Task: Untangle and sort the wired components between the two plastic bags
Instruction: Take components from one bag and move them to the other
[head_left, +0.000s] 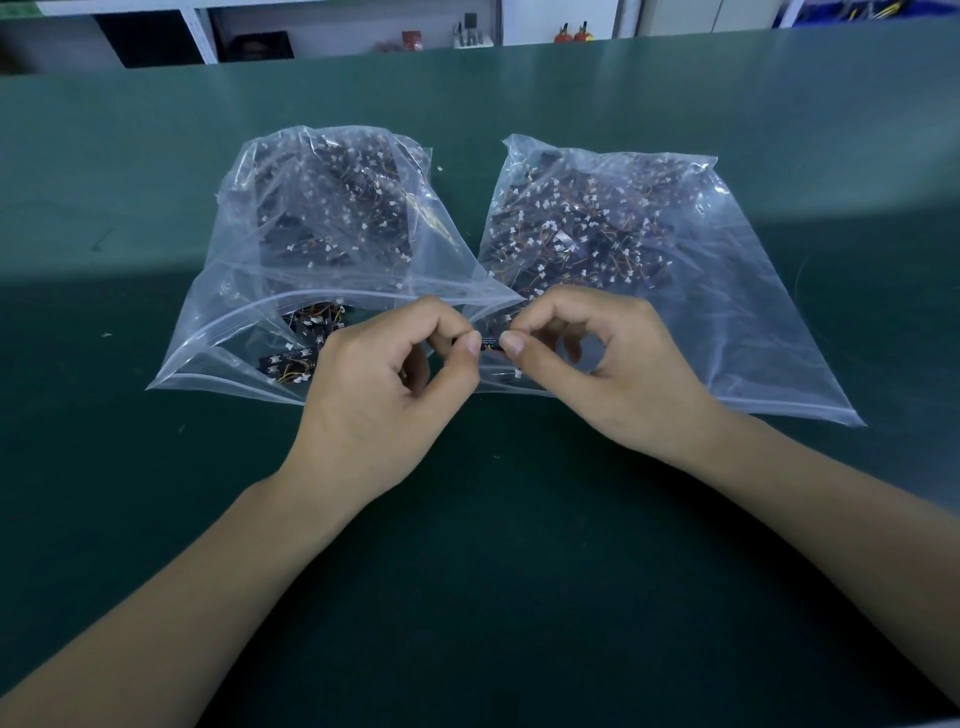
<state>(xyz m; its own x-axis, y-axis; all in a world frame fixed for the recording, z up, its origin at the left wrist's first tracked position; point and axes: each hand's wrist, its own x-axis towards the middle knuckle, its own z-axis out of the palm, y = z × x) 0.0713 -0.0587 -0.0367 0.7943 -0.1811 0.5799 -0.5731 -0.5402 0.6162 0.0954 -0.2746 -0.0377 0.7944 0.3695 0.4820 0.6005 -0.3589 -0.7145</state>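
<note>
Two clear plastic zip bags lie side by side on the green mat. The left bag (228, 332) and the right bag (753, 322) both hold several small black boards with orange wires and white connectors. Between the bags' near corners, my left hand (384, 384) and my right hand (608, 364) pinch the two ends of one small black wired component (490, 343) with thumb and forefinger. Most of that component is hidden by my fingertips. A few loose boards (296, 358) lie near the left bag's open mouth.
The green mat (493, 545) stretches wide around the bags. At the far edge stand white shelves (208, 31) with small items and red-topped bottles (571, 34), well away from my hands.
</note>
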